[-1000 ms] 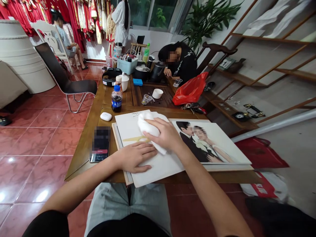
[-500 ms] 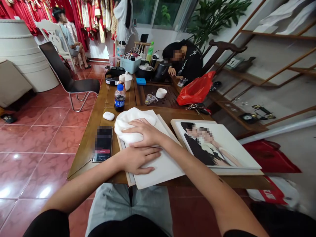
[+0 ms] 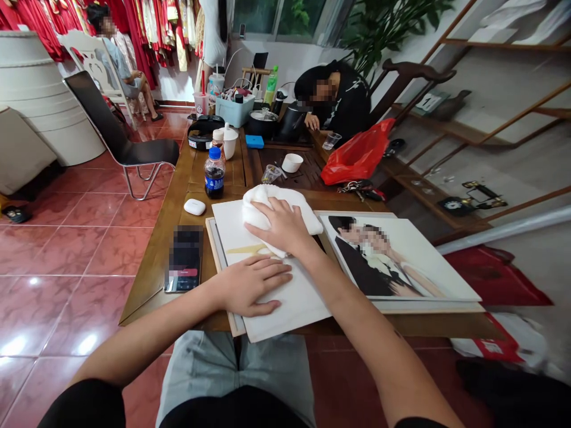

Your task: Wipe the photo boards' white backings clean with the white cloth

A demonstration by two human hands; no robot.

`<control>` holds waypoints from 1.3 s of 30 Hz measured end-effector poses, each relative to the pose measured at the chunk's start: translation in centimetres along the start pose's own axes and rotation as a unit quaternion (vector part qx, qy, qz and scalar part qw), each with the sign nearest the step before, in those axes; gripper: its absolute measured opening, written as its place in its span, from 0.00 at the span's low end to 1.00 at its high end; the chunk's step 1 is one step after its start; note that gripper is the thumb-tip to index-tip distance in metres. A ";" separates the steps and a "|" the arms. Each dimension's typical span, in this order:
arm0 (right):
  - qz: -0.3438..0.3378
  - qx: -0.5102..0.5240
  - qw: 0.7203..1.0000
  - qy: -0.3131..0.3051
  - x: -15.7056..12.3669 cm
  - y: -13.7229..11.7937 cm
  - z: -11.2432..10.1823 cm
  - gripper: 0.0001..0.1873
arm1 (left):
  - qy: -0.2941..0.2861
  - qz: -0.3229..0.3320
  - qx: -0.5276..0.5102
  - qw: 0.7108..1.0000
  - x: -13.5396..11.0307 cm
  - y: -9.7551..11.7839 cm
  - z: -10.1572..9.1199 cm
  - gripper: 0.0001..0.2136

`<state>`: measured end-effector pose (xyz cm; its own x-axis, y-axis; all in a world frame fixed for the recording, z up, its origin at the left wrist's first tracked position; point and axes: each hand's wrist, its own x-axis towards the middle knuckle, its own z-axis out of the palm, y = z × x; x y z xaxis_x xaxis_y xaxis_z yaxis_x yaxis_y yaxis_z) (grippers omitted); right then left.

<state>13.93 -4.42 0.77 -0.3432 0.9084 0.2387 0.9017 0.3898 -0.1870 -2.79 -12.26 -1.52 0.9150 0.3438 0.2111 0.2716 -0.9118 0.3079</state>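
your r hand (image 3: 281,229) is half-curled, gripping & pressing bunched white cloth (image 3: 267,205) on white board (image 3: 285,303). l hand (image 3: 252,286) lies flat & open on same board, holding nothing. couple photo panel (image 3: 392,258) just to r, both on wooden table (image 3: 151,261).

From my remote station I watch the head view: the right hand (image 3: 283,226) holds a white cloth (image 3: 263,205) down on a white mounted board (image 3: 303,303), with the left hand (image 3: 252,285) lying flat on the same board. Just beside it lies a mounted portrait of two people (image 3: 397,261); a smartphone (image 3: 185,258) and a white earbud case (image 3: 195,207) rest on the wooden table (image 3: 176,184).
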 end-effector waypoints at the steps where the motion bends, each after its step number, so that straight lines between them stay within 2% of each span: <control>1: -0.027 0.008 1.000 -0.008 0.0 0.0 0.0 0.34 | -0.003 -0.001 -0.001 1.000 0.0 0.0 -0.1 0.28; 5: -0.172 0.063 0.982 -0.051 0.0 -0.5 0.1 0.36 | -0.009 -0.006 -0.017 1.000 0.0 0.0 -0.2 0.28; 8: -0.223 0.085 0.969 -0.063 -0.1 -0.9 0.0 0.37 | -0.004 -0.014 -0.037 0.999 0.0 -0.1 -0.1 0.28; 13: -0.183 0.075 0.979 -0.055 -0.2 -0.8 -0.2 0.36 | 0.006 -0.006 -0.026 1.000 0.0 -0.1 -0.1 0.28; 20: -0.043 0.005 0.998 -0.037 -0.1 0.7 -0.7 0.35 | 0.005 -0.003 -0.014 1.000 0.0 0.0 -0.2 0.27; 26: 0.005 0.007 0.997 -0.078 -0.7 2.6 -1.5 0.37 | 0.007 -0.001 -0.013 1.000 0.0 -0.1 -0.2 0.27; 30: -0.016 0.016 0.996 -0.090 -0.9 3.0 -1.8 0.35 | 0.007 0.002 -0.011 1.000 0.0 -0.1 -0.2 0.27; 39: -0.163 0.057 0.982 -0.079 -1.0 0.5 -0.6 0.39 | 0.007 -0.007 -0.039 0.999 0.0 -0.2 0.0 0.27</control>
<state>14.83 -5.23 1.01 -0.6532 0.7414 0.1536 0.7054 0.6696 -0.2326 -2.90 -12.06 -1.61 0.9069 0.3605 0.2179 0.2605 -0.8865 0.3825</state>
